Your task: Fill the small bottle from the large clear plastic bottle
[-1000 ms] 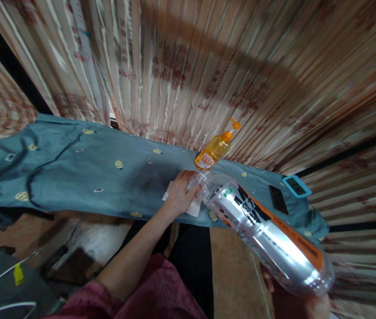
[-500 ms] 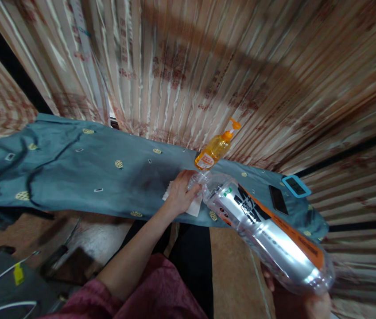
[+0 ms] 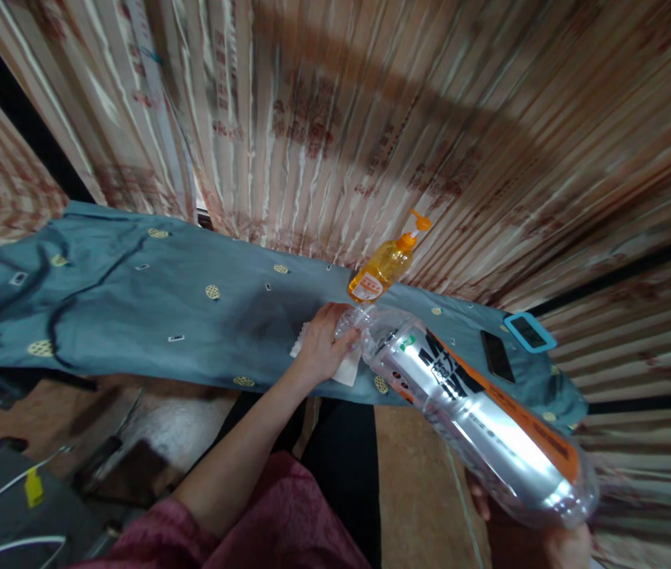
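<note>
My left hand (image 3: 322, 345) is wrapped around a small clear cup (image 3: 347, 322), above a white paper tissue (image 3: 347, 368) on the table. A large clear plastic bottle (image 3: 465, 403) with a silver and orange label leans down to the left, its neck end at the cup. At the bottle's base is my right hand (image 3: 566, 545), gripping it from below; most of its fingers are hidden behind the bottle. I cannot make out any liquid in the bottle or cup. Just behind the cup stands a pump bottle (image 3: 379, 271) of orange liquid.
A blue-green patterned cloth (image 3: 133, 308) covers the long narrow table. Towards its right end lie a dark phone (image 3: 497, 356) and a light-blue framed device (image 3: 529, 332). Striped curtains (image 3: 335, 134) hang right behind the table. A grey case (image 3: 3, 506) with white cables is at lower left.
</note>
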A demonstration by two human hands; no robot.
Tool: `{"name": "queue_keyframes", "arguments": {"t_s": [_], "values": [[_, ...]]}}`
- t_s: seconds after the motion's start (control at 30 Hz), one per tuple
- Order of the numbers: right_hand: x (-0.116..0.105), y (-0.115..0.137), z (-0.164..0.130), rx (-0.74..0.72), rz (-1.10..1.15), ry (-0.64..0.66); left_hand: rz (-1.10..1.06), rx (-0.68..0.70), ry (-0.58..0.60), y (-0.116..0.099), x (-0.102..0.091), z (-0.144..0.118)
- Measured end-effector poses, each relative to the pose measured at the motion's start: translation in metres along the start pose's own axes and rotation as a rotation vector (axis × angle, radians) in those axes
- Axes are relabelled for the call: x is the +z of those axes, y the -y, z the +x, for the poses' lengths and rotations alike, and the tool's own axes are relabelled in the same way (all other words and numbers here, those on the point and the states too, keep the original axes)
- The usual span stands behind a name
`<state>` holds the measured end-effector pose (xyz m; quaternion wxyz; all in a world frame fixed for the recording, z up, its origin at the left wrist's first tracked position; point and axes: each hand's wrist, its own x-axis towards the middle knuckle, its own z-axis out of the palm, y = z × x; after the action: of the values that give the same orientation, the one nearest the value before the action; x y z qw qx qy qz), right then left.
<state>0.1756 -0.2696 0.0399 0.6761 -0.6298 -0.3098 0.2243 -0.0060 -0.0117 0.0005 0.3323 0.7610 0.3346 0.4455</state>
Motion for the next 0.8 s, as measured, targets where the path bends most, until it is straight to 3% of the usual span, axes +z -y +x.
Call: {"name": "queue_keyframes", "arguments": {"t_s": [0.33, 0.5, 0.67, 0.8], "values": [[0.013, 0.016, -0.004, 0.038, 0.062, 0.021, -0.008, 0.005, 0.0, -0.001, -0.001, 0.0], [0.005, 0.007, -0.003, 0.045, 0.03, 0.023, 0.001, -0.002, -0.004, -0.001, -0.001, 0.0], [-0.003, -0.006, -0.005, 0.019, 0.1, -0.066, 0.016, -0.02, -0.003, -0.001, -0.001, 0.0], [-0.002, -0.003, -0.003, 0.024, 0.058, -0.014, 0.001, 0.001, -0.01, -0.001, -0.001, 0.0]]}}
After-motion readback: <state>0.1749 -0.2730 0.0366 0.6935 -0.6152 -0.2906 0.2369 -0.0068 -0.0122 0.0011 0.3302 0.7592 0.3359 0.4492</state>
